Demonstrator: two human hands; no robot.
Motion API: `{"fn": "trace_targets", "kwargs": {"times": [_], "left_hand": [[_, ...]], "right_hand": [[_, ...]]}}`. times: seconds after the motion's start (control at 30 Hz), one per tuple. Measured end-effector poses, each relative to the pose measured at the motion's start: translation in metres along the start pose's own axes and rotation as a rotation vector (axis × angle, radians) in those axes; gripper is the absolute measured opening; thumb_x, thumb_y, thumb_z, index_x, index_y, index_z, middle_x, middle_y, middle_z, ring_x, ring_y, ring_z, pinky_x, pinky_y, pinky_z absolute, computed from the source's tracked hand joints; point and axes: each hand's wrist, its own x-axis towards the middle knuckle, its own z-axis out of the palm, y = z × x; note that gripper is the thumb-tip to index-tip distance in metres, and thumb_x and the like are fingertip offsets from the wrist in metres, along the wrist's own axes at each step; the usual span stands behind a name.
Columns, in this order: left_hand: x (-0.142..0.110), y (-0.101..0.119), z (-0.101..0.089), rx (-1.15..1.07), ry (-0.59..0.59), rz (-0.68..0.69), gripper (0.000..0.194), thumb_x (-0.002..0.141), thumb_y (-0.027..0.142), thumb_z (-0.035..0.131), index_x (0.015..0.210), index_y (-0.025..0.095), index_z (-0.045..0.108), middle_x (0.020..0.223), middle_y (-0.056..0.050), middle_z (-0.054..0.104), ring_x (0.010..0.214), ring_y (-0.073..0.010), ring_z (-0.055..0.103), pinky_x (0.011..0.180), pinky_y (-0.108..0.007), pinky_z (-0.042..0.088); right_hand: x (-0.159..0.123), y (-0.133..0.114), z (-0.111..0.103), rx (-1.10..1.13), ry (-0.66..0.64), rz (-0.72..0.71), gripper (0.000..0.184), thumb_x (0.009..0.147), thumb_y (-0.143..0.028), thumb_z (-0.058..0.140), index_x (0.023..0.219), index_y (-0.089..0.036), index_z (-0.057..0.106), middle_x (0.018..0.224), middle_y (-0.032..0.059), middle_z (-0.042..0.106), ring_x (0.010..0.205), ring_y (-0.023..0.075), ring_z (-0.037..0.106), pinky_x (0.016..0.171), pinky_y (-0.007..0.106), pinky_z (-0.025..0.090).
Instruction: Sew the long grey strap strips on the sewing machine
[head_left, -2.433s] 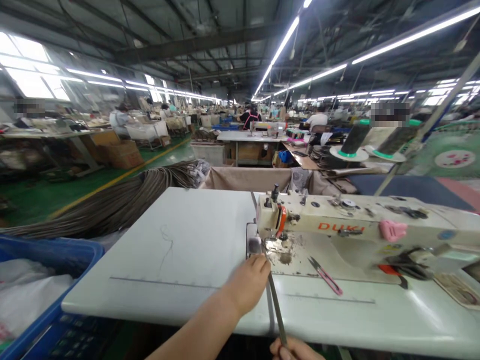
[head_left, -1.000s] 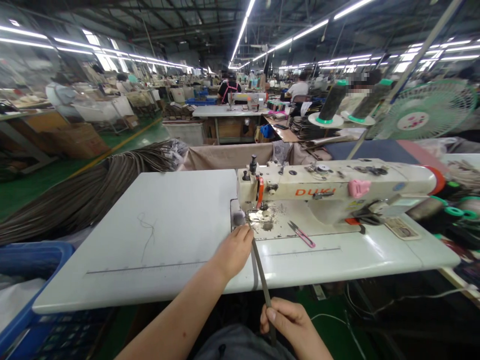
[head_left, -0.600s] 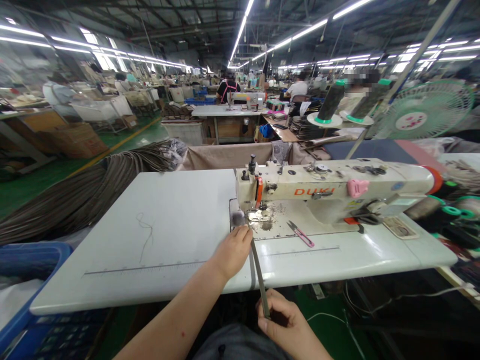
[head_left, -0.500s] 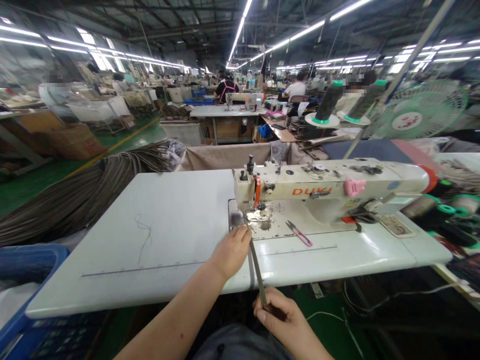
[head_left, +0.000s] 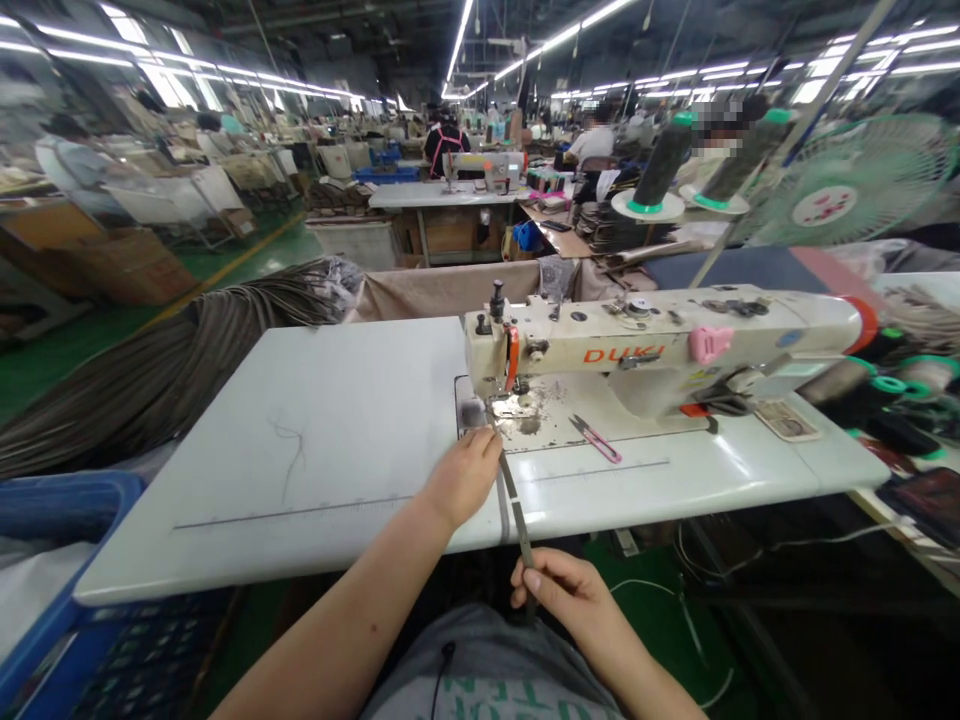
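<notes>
A narrow grey-brown strip (head_left: pixel 508 474) runs from the needle area of a white sewing machine (head_left: pixel 652 340) down over the table's front edge. Close in front of the presser foot, my left hand (head_left: pixel 465 478) has its fingers pressed together on the strip's far part; the fingertips' contact is partly hidden. Below the front edge, my right hand (head_left: pixel 566 592) pinches the strip between thumb and fingers. A pale break or mark crosses the strip between my hands; which of these it is I cannot tell. Pink-handled thread snips (head_left: pixel 596 439) lie on the machine bed, right of my left hand.
Loose thread (head_left: pixel 292 445) lies on the white tabletop (head_left: pixel 360 400). A blue crate (head_left: pixel 112 500) stands at the left, below a long bundle of dark strips (head_left: pixel 165 385). Thread cones (head_left: pixel 661 165) and a green fan (head_left: pixel 832 205) are at the right. Other people work farther back.
The view has tipped down slightly, showing more of my shirt. A pale break or mark now shows on the strip between my hands. Both hands keep about the same places on the strip.
</notes>
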Motion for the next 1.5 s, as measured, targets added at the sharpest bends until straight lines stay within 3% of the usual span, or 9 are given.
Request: {"fn": "trace_targets", "kwargs": {"times": [0.57, 0.73, 1.1, 1.3, 1.5], "left_hand": [[-0.001, 0.0, 0.002, 0.004, -0.097, 0.002, 0.025, 0.102, 0.013, 0.045, 0.122, 0.013, 0.06, 0.128, -0.014, 0.066, 0.131, -0.0259, 0.059, 0.117, -0.041, 0.046], [-0.001, -0.001, 0.003, 0.0, -0.064, -0.009, 0.022, 0.101, 0.013, 0.047, 0.118, 0.014, 0.061, 0.127, -0.015, 0.066, 0.128, -0.0258, 0.06, 0.116, -0.041, 0.047], [0.004, 0.001, 0.003, -0.068, -0.042, -0.071, 0.038, 0.1, 0.015, 0.046, 0.137, 0.012, 0.051, 0.139, -0.018, 0.061, 0.139, -0.0281, 0.054, 0.119, -0.046, 0.045], [0.001, -0.001, 0.005, -0.03, -0.008, -0.039, 0.03, 0.101, 0.013, 0.045, 0.13, 0.012, 0.055, 0.134, -0.017, 0.064, 0.13, -0.0267, 0.06, 0.116, -0.043, 0.048], [-0.001, -0.002, 0.004, -0.028, -0.049, -0.005, 0.029, 0.1, 0.01, 0.045, 0.126, 0.014, 0.058, 0.128, -0.015, 0.066, 0.13, -0.0262, 0.06, 0.115, -0.043, 0.049]], "right_hand": [[0.0, 0.001, -0.004, -0.073, -0.033, -0.04, 0.049, 0.095, -0.06, 0.065, 0.074, -0.017, 0.077, 0.071, 0.0054, 0.071, 0.072, 0.0209, 0.063, 0.072, 0.033, 0.047], [0.0, 0.004, -0.005, -0.07, -0.045, -0.035, 0.051, 0.094, -0.061, 0.065, 0.072, -0.017, 0.076, 0.07, 0.0055, 0.069, 0.071, 0.0204, 0.062, 0.069, 0.032, 0.045], [0.002, 0.016, -0.009, -0.108, -0.068, -0.056, 0.052, 0.095, -0.063, 0.063, 0.073, -0.018, 0.077, 0.068, 0.0054, 0.067, 0.068, 0.02, 0.06, 0.068, 0.032, 0.048], [0.004, 0.025, -0.013, -0.099, -0.088, -0.065, 0.052, 0.095, -0.062, 0.062, 0.075, -0.018, 0.077, 0.069, 0.0056, 0.068, 0.068, 0.0201, 0.06, 0.068, 0.032, 0.048], [0.004, 0.023, -0.014, -0.134, -0.148, -0.109, 0.051, 0.098, -0.059, 0.061, 0.072, -0.018, 0.075, 0.073, 0.0061, 0.068, 0.072, 0.0205, 0.061, 0.071, 0.032, 0.047]]}}
